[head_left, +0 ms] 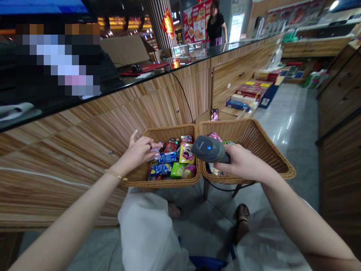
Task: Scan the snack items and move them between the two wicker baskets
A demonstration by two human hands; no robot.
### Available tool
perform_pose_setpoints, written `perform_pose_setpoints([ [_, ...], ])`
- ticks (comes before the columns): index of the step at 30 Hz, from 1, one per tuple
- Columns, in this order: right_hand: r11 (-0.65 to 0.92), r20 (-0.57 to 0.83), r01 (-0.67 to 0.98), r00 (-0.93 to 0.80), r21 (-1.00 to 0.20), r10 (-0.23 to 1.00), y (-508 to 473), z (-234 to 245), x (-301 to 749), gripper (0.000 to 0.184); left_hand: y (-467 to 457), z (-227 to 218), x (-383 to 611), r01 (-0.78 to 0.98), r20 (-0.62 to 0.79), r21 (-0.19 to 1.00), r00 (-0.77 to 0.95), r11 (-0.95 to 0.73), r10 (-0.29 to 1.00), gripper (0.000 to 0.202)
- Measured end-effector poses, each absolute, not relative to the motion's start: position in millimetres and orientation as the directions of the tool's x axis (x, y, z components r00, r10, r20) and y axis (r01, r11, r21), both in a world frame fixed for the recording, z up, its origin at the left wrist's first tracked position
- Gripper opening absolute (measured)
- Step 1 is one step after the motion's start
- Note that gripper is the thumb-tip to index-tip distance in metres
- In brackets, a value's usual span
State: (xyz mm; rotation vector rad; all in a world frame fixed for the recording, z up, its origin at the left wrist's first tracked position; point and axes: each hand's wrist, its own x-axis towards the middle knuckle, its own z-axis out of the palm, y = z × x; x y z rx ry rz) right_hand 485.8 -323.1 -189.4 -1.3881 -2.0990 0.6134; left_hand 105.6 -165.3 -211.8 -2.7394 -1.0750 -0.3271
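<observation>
The right hand [244, 162] clenches a grey handheld barcode scanner [209, 149] above a woven wicker basket [249, 130]; the half-open left hand [137, 152] touches a small lilac packet [154, 154] among colourful boxes [172, 169] in the adjoining wicker basket [166, 132].

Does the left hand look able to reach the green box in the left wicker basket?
Probably yes: the left hand hovers just over that basket, and nothing covers the box; only neighbouring packets sit beside it.

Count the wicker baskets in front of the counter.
2. One wicker basket sits on the left, full of small boxes, beneath the left hand. The other touches it on the right, beneath the right hand, which grips a barcode scanner. Others may be hidden.
</observation>
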Motion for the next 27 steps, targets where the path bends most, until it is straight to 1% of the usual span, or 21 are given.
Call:
perform_pose_setpoints([
  [4, 0.375, 0.185, 0.667, -0.34, -0.644, 0.922, -323.0, -188.6, 482.2, 0.014, -173.3, -211.7, 140.5, 0.698, 0.406, -0.008, 0.657, -0.716, 0.635, 0.024],
  [8, 0.363, 0.173, 0.663, -0.336, -0.655, 0.926, -323.5, -188.4, 479.9, 0.016, -179.1, -225.6, 170.3, 0.679, 0.449, 0.044, 0.641, -0.732, 0.622, 0.025],
  [13, 0.36, 0.174, 0.665, -0.33, -0.654, 0.928, -322.0, -191.8, 482.0, 0.015, -174.3, -250.5, 179.1, 0.645, 0.389, 0.044, 0.692, -0.763, 0.608, 0.021],
  [18, 0.369, 0.171, 0.675, -0.342, -0.639, 0.924, -319.6, -194.6, 483.3, 0.014, -170.3, -261.2, 176.1, 0.569, 0.312, -0.036, 0.787, -0.821, 0.532, 0.02],
  [21, 0.352, 0.148, 0.68, -0.341, -0.644, 0.928, -319.4, -195.0, 482.5, 0.015, -170.1, -262.4, 176.8, 0.535, 0.262, -0.091, 0.827, -0.84, 0.498, 0.024],
  [24, 0.342, 0.132, 0.679, -0.343, -0.649, 0.93, -319.6, -195.3, 481.9, 0.016, -172.2, -262.8, 177.9, 0.519, 0.217, -0.118, 0.846, -0.847, 0.488, 0.031],
  [27, 0.348, 0.134, 0.672, -0.35, -0.653, 0.927, -319.5, -196.3, 482.3, 0.017, -176.7, -261.0, 179.6, 0.535, 0.245, -0.112, 0.832, -0.838, 0.498, 0.033],
])
